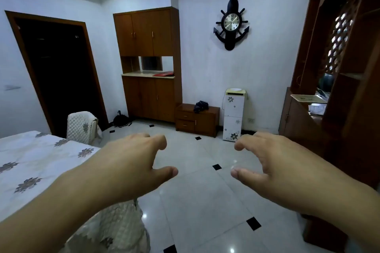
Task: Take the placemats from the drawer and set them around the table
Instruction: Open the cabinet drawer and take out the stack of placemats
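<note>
Head view:
- Left hand (131,162) and right hand (273,167) are both up in front, backs to the camera, above the floor (195,195). Fingers are loosely curled and thumbs point inward. Neither holds or touches anything. The hands are apart, with bare tile showing between them.
- Placemats: none visible, so I cannot tell where they are.
- Tabletop (30,160) is at left under a white cloth with grey flower prints. The left forearm crosses its near corner.
- Chair (82,127) with a quilted cover stands at the tabletop's far end. A second quilted cover (119,230) sits at the near edge, below the left forearm.
- Low unit (206,123) stands against the far wall. It has two stacked drawers (185,116) on its left half, both closed. A dark bundle (201,106) lies on top.
- Water dispenser (234,115) is just beside the unit on its right, white with flower decals.
- Tall cabinet (148,33) is left of the unit, doors closed. A red flat item (163,74) lies on its counter.
- Black bag (121,120) is on the floor between the cabinet and the dark doorway (59,72).
- Anchor-shaped clock (231,23) hangs on the wall above the dispenser.
- Wooden partition (349,88) fills the right edge. A tray (308,98) rests on its ledge.
</note>
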Available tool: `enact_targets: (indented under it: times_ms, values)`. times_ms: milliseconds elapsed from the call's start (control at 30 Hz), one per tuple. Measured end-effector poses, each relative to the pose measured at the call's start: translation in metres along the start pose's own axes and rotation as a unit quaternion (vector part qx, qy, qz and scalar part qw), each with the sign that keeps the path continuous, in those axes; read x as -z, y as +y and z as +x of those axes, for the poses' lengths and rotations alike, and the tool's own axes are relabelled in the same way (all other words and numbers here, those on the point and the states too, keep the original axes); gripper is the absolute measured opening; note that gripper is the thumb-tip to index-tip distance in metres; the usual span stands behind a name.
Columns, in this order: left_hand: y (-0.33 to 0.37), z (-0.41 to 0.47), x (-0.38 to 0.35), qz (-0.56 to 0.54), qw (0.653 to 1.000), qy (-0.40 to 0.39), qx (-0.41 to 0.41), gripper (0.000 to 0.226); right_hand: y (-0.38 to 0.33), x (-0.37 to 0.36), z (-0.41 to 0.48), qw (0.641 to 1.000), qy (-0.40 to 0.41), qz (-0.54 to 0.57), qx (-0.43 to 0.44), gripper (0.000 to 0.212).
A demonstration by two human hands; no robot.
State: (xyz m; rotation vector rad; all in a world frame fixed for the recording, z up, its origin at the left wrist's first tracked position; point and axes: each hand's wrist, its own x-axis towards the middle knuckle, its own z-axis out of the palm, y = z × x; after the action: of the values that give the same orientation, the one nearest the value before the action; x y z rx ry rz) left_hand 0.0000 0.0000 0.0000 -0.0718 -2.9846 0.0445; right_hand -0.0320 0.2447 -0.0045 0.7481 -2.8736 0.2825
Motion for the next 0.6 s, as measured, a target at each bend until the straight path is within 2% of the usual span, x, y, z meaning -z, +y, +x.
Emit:
enact_targets:
  times_ms: [300,600]
  values:
    - [-0.041,0.071,-0.039,0.008,1.000,-0.022,0.008,0.063,0.009,-0.034,0.081,1.000,-0.022,0.006,-0.006,0.056]
    - [-0.113,0.202,-0.069,0.007,0.999,-0.045,-0.017,0.065,0.013,-0.064,0.217,0.998,-0.014,-0.023,-0.058,0.055]
